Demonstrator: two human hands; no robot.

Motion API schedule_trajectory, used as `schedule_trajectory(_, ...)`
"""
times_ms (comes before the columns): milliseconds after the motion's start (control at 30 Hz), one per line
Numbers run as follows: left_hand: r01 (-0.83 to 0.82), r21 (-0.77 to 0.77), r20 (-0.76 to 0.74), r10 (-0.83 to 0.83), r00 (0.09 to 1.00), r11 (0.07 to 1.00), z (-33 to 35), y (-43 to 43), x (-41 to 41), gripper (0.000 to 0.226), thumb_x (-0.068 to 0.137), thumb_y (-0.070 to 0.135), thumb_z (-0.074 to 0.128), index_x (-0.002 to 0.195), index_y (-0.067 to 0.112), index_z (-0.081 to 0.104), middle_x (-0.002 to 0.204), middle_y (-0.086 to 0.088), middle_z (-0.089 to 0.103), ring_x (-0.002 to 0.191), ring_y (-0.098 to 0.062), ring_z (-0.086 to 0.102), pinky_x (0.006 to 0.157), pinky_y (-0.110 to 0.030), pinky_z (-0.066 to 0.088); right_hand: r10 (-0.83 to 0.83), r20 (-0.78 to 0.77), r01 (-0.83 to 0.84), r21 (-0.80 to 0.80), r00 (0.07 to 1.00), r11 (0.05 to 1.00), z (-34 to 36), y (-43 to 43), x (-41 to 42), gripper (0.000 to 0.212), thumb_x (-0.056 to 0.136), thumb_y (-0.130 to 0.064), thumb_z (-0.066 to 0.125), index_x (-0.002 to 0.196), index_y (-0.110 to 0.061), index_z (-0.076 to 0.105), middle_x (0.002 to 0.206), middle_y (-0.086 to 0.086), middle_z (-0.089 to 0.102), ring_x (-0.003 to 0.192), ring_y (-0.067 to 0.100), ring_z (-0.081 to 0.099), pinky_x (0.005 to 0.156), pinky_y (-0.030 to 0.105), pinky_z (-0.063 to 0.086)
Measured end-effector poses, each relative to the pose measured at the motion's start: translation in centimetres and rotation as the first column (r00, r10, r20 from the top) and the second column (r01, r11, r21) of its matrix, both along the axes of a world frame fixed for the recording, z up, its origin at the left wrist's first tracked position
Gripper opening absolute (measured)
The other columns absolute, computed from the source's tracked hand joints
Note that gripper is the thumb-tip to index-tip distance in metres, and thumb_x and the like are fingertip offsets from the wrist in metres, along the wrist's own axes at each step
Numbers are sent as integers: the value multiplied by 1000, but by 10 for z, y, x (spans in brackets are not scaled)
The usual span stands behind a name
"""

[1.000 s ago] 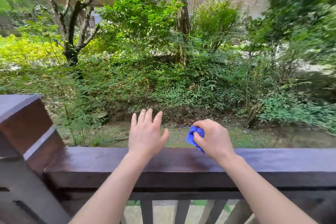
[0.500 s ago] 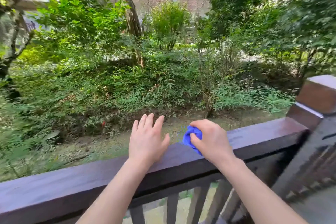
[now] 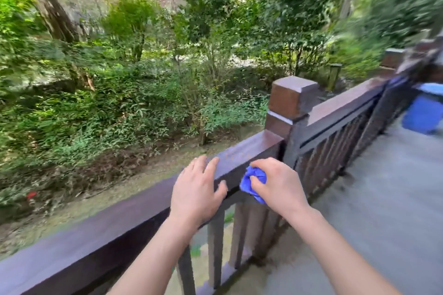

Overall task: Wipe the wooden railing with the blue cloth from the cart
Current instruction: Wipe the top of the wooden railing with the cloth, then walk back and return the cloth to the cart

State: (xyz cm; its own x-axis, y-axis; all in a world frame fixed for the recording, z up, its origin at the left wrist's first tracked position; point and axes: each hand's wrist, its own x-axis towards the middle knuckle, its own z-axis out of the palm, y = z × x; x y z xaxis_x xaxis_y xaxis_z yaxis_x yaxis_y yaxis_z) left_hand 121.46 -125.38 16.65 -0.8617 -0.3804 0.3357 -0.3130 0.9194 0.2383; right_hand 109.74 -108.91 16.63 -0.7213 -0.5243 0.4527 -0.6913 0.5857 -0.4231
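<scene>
A dark brown wooden railing (image 3: 115,223) runs from the lower left up to a square post (image 3: 291,100), then continues to the far right. My right hand (image 3: 278,184) is closed around a crumpled blue cloth (image 3: 255,181), held at the near side face of the rail just short of the post. My left hand (image 3: 197,191) lies flat on the rail's top with fingers spread, holding nothing, just left of the cloth.
Vertical balusters (image 3: 242,230) stand under the rail. A grey concrete floor (image 3: 374,199) spreads to the right. A blurred blue container (image 3: 423,112) sits at the far right by the railing. Shrubs and trees (image 3: 143,79) fill the ground beyond.
The view has swung right, so the post and the further rail section now show. Both hands have travelled right along the rail, and the cloth has dropped from the top to the near face.
</scene>
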Motion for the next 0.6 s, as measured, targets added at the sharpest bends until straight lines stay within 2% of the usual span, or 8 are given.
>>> schedule_trajectory(167,171,30,22,-171,985,985,-13,38,-54,70,82,54,31,137,18,56,139,-10,57,124,-30,56,92,-43,53,-165,21,165,-13,986,986,-6,51,-30,26,75,-21,65,100,-26,68,98,-5,68,92,20,61,77,30,47)
schedule_trajectory(333,332,7,12,-332,943,943,-17,67,-113,66,85,54,36,140,22,54,140,-7,57,123,-27,58,93,-38,52,-322,52,323,-19,945,946,-11,90,-59,25,73,-19,66,96,-26,69,95,-5,68,90,19,62,75,27,45)
schedule_trajectory(467,481,49,26,-482,876,876,-19,87,-162,60,94,48,44,148,23,42,150,-4,45,135,-24,46,101,-38,45,-474,38,474,20,880,880,-8,119,-78,26,78,-22,64,103,-26,68,102,-7,67,96,19,60,73,26,41)
schedule_trajectory(600,575,55,15,-576,817,816,-20,106,-208,58,95,47,44,149,24,40,149,0,44,134,-22,44,101,-38,45,-579,30,579,18,815,815,-3,144,-96,25,77,-23,66,101,-26,69,101,-4,68,94,21,62,75,30,45)
